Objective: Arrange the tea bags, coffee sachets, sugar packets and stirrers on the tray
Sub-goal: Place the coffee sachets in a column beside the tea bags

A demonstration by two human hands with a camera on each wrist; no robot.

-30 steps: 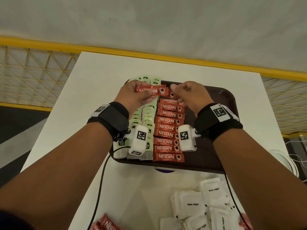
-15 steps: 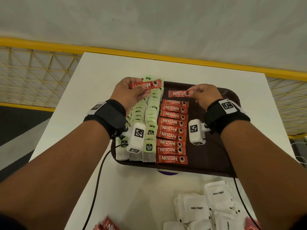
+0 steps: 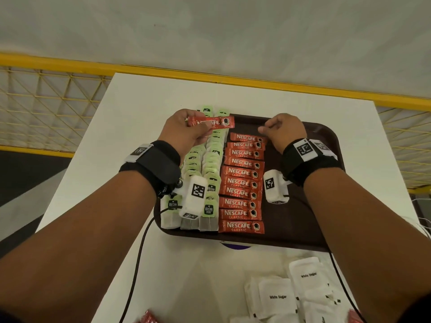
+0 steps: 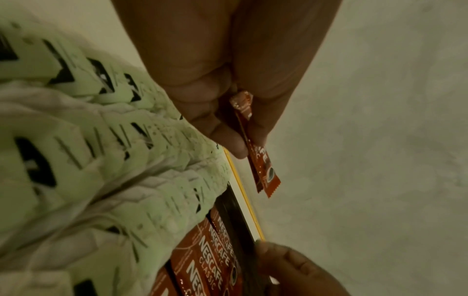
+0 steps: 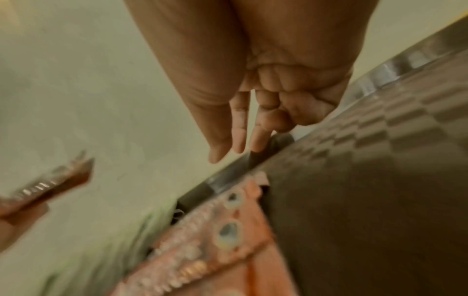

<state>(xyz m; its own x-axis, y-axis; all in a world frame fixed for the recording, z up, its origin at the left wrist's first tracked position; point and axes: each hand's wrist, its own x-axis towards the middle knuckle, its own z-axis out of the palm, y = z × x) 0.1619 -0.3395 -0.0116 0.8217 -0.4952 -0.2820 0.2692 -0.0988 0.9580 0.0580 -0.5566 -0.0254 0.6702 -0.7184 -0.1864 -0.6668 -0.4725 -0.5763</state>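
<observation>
A dark brown tray (image 3: pixel 326 141) holds columns of green-tagged tea bags (image 3: pixel 210 164) on its left and one column of red coffee sachets (image 3: pixel 242 183) beside them. My left hand (image 3: pixel 204 131) hovers over the far end of the tea bags and pinches a red coffee sachet (image 3: pixel 211 122) between thumb and fingers; the left wrist view shows the same sachet (image 4: pixel 263 170). My right hand (image 3: pixel 265 129) is at the far end of the sachet column, just above the topmost sachet (image 3: pixel 247 138). It holds nothing, and its fingers (image 5: pixel 238 140) hang loosely.
White sugar packets (image 3: pixel 279 297) lie in a heap on the white table (image 3: pixel 140 113) near the front edge. More red sachets (image 3: pixel 147 318) peek in at the bottom left. A black cable (image 3: pixel 140 252) runs from my left wrist. A yellow rail (image 3: pixel 210 76) borders the table's far side.
My right hand took a sachet from the left hand, laid it at the far end of the column and let go. The left hand still pinches its sachet.
</observation>
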